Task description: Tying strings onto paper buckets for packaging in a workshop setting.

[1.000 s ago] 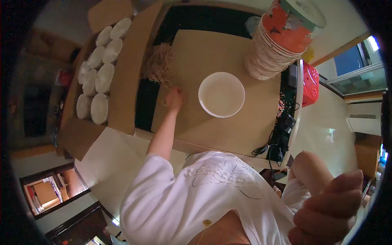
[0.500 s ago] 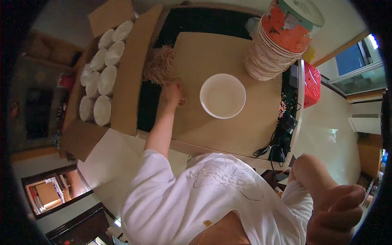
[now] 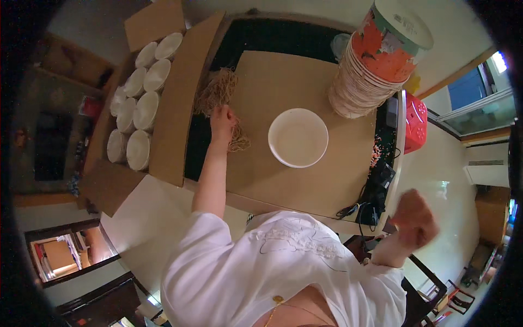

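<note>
My left hand (image 3: 222,124) is at the lower end of a tangled bundle of beige string (image 3: 218,91), its fingers closed on some strands. More loose loops lie beside it on the cardboard sheet (image 3: 261,180). A white paper bucket (image 3: 298,137) stands in the middle of the sheet with its mouth up. Off to the right, beyond the table's near corner, my right hand (image 3: 415,220) is raised with curled fingers. It is slightly blurred, and whatever may be inside it is hidden.
A tall stack of nested buckets with orange print (image 3: 381,65) stands at the far right, string around their rims. An open carton (image 3: 169,109) of white tubs is at the left. Black cables (image 3: 359,210), small beads (image 3: 376,152) and a red plastic stool (image 3: 415,122) are along the right.
My right hand has moved up and left, away from the lower right edge. My left hand stays at the string bundle, turned a little, with more loops showing beside it.
</note>
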`<control>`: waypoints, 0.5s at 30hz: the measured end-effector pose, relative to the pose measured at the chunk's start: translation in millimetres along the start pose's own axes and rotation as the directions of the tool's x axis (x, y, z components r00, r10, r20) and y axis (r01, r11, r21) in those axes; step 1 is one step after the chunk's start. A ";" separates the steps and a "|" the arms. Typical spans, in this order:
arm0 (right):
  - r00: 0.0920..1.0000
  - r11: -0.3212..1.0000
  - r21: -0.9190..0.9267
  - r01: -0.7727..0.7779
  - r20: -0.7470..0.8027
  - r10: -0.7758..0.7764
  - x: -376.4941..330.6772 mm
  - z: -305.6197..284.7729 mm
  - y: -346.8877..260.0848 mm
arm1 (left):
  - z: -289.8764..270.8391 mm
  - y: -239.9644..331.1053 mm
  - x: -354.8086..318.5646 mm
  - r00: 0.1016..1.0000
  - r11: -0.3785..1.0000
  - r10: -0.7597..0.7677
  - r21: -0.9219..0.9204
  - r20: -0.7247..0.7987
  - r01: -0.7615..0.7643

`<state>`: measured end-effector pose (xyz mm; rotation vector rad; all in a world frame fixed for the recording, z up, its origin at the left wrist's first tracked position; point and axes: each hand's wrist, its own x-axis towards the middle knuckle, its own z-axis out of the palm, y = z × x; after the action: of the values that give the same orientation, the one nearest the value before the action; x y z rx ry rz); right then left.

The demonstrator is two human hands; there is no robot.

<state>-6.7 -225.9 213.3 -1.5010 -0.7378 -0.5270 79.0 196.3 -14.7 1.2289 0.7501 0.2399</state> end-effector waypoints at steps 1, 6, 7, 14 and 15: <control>0.978 0.979 0.029 -0.204 0.057 0.202 -9.1 4.6 8.6 | 1.3 20.9 -19.0 0.989 0.994 0.106 0.016 -0.099 -0.105; 0.571 0.560 0.169 -0.811 0.432 0.698 -57.5 81.8 69.3 | 21.6 68.5 -116.7 0.808 0.741 0.559 0.323 0.187 -0.588; 0.520 0.488 0.203 -0.849 0.486 0.702 -67.6 101.3 80.1 | 27.2 68.3 -139.0 0.803 0.697 0.533 0.399 0.267 -0.596; 0.137 -0.141 0.353 -0.925 0.654 0.744 -107.8 205.3 141.2 | 19.4 10.5 -194.5 0.763 0.547 0.493 0.533 0.418 -0.645; 0.140 -0.092 0.312 -0.946 0.647 0.749 -109.3 211.4 140.4 | 12.9 9.8 -197.9 0.796 0.572 0.479 0.555 0.371 -0.604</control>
<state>-3.5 -26.7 21.8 -0.9517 0.0831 1.0085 -57.3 81.4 72.7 2.1361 0.2484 0.3848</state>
